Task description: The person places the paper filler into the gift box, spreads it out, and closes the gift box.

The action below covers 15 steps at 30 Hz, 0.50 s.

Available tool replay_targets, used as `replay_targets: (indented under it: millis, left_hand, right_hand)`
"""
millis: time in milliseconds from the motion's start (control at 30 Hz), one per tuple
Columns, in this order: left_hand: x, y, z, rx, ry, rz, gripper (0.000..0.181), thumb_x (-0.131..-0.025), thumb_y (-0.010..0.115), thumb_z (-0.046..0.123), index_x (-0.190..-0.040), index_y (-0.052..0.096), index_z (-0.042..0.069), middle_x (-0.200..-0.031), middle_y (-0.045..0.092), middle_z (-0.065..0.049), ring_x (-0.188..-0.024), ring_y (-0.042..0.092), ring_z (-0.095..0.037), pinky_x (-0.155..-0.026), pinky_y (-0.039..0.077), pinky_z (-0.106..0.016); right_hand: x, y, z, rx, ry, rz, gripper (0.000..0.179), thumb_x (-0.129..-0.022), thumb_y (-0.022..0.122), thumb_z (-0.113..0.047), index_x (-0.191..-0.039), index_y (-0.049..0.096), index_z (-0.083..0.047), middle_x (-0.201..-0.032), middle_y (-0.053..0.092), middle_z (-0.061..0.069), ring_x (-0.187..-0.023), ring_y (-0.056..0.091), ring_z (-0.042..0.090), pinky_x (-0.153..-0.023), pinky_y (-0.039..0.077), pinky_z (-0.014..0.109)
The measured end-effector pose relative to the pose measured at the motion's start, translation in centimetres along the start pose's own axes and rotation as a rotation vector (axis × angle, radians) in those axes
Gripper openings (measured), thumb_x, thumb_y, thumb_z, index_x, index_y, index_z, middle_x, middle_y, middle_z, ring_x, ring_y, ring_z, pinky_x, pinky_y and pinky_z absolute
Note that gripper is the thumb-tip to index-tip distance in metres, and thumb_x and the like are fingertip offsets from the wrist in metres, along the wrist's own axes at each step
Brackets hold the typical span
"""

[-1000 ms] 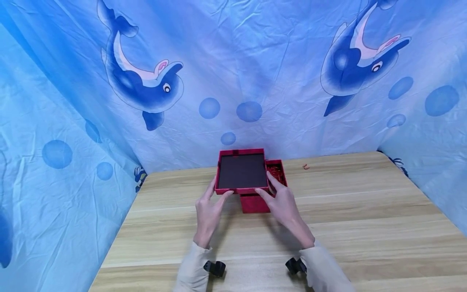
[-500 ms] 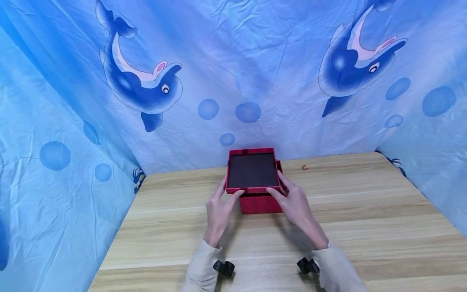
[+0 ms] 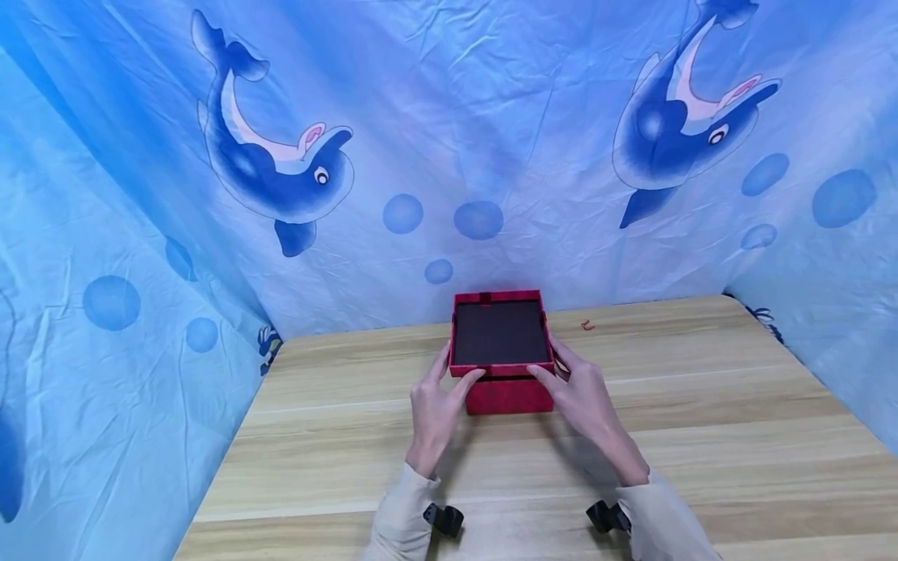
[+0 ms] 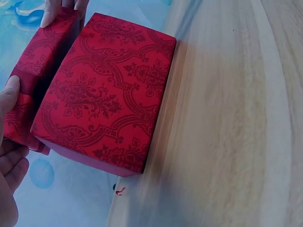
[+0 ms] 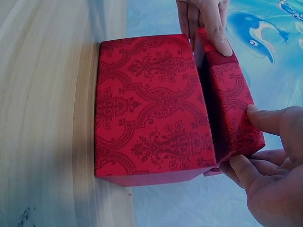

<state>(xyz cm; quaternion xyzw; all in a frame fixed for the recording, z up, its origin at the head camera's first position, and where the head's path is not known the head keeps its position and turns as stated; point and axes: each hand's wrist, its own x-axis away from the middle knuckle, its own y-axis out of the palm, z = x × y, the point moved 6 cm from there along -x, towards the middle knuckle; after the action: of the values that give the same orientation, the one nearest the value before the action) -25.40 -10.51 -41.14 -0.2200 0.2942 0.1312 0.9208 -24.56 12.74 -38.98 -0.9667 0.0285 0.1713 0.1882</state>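
A red patterned box [image 3: 510, 396] stands on the wooden table. Over it both hands hold a shallow red lid [image 3: 502, 370] with a dark panel [image 3: 500, 333] inside its raised rim. My left hand [image 3: 436, 409] pinches the lid's left front corner, thumb on the front edge and fingers along the side. The right front corner is gripped likewise by my right hand [image 3: 591, 399]. Both wrist views show a dark gap between the lid [image 4: 40, 52] and the box [image 5: 154, 106]. The box's inside is hidden beneath the lid.
A small red scrap [image 3: 588, 325] lies on the table [image 3: 337, 436] to the right of the box. Behind the table's back edge hangs a blue curtain [image 3: 393, 288] printed with dolphins and bubbles.
Both hands have carried the lid to the right, from up and left of the box to directly over it. The red strands visible in the box earlier are now covered.
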Motion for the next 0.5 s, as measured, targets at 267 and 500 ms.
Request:
replay_targets:
  millis: [267, 500]
  left_hand:
    - [0.16, 0.0, 0.15, -0.001, 0.014, 0.009, 0.072, -0.084, 0.088, 0.033, -0.146, 0.061, 0.007, -0.132, 0.067, -0.013, -0.12, 0.065, -0.032, -0.089, 0.059, -0.05]
    - [0.07, 0.03, 0.21, 0.017, -0.006, 0.012, 0.066, -0.09, 0.083, 0.034, -0.144, 0.062, 0.005, -0.132, 0.067, -0.014, -0.12, 0.065, -0.032, -0.094, 0.056, -0.051]
  right_hand:
    - [-0.11, -0.06, 0.03, -0.016, -0.029, 0.004, 0.068, -0.093, 0.078, -0.005, -0.152, 0.045, 0.006, -0.143, 0.055, 0.029, -0.119, 0.065, 0.034, -0.082, 0.054, 0.015]
    - [-0.09, -0.12, 0.19, -0.033, -0.019, 0.009, 0.068, -0.095, 0.078, -0.01, -0.152, 0.046, 0.005, -0.147, 0.052, 0.027, -0.124, 0.061, 0.035, -0.091, 0.054, 0.033]
